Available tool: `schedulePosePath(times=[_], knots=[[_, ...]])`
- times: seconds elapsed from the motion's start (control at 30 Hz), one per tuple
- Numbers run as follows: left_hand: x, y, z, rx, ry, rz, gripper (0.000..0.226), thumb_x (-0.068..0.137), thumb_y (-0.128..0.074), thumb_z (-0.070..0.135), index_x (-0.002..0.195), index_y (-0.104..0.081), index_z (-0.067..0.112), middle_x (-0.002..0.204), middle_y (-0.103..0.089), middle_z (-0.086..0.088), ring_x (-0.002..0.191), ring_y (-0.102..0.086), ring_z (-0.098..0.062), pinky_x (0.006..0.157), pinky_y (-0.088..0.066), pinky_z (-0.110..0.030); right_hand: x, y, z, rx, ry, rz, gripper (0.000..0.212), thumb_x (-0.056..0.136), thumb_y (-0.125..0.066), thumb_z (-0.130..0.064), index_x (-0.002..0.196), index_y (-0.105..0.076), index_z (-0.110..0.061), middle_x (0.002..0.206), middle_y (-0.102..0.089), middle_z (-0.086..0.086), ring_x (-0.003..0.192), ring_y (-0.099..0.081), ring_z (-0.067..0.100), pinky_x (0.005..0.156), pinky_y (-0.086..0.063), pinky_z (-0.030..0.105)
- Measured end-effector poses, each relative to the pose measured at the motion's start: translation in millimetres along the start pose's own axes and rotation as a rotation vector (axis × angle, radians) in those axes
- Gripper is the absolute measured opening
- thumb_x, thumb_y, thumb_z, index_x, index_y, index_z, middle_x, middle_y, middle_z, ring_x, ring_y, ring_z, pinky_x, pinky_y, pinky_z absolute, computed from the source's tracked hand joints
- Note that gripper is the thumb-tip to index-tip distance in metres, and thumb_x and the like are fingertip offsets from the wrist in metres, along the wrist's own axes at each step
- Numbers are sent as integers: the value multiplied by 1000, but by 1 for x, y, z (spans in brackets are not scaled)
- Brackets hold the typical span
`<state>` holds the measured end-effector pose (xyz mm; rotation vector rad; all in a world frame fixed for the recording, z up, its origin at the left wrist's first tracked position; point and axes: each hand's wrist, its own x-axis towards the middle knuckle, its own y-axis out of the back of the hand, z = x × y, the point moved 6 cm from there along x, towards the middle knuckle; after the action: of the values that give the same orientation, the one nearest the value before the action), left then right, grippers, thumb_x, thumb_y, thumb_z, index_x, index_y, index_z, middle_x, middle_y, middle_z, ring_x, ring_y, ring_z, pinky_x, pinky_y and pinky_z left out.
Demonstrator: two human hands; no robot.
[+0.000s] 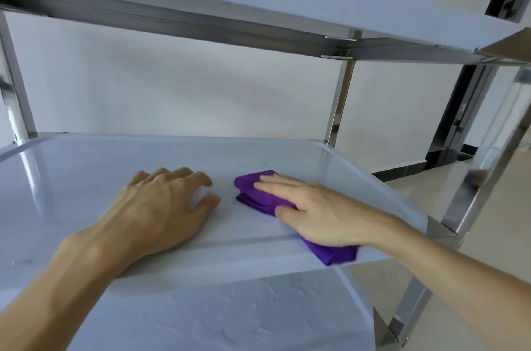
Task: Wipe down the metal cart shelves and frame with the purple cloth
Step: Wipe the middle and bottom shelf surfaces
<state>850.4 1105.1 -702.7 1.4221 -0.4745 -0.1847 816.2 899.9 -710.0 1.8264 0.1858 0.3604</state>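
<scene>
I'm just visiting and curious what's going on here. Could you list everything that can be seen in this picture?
shelves: three, pale grey-white; top overhead, middle under the hands, bottom below.
posts: several, shiny metal, upright at the shelf corners.
cloth: one, purple, folded, on the middle shelf towards its right, reaching the front edge.
wall: one, white, behind the cart.
floor: pale tiles, to the right.
door frame: one, dark, right background.
left hand: one, resting on the middle shelf beside the cloth, fingers bent, holding nothing.
right hand: one, flat on the cloth, fingers straight, pressing it down.
</scene>
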Motion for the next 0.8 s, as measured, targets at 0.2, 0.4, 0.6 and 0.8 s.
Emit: schedulePosePath(times=[0.2,0.4,0.6,0.8], knots=[[4,-20,-7,-34,83,-113,48,97,-14,57,135,-38,40,150,-34,17,142,-29,-20,111,-24,-55,-21,30,84,72,-274,43,55,99,-47,-19,144,-37,-49,145,-35,-33,120,-33,-24,93,-22,-4],[0,-25,-3,25,77,-76,41,95,-7,50,111,-40,31,132,-43,10,133,-36,-25,103,-32,-58,70,32,124,-66,-567,129,49,95,-35,-16,140,-47,-29,141,-54,6,106,-56,22,86,-45,32],[1,-24,-9,13,85,-51,36,98,-10,46,115,-38,33,133,-41,11,136,-34,-25,103,-31,-59,151,-22,-18,-21,-62,-3,55,97,-38,-12,149,-39,-32,158,-31,-10,144,-30,14,111,-22,21],[-1,-26,-11,-24,53,-25,41,100,-10,44,129,-37,34,145,-33,19,145,-25,-25,109,-24,-63,84,-5,11,39,119,-17,55,100,-44,-7,143,-43,-41,150,-33,-29,137,-26,-16,116,-14,9]])
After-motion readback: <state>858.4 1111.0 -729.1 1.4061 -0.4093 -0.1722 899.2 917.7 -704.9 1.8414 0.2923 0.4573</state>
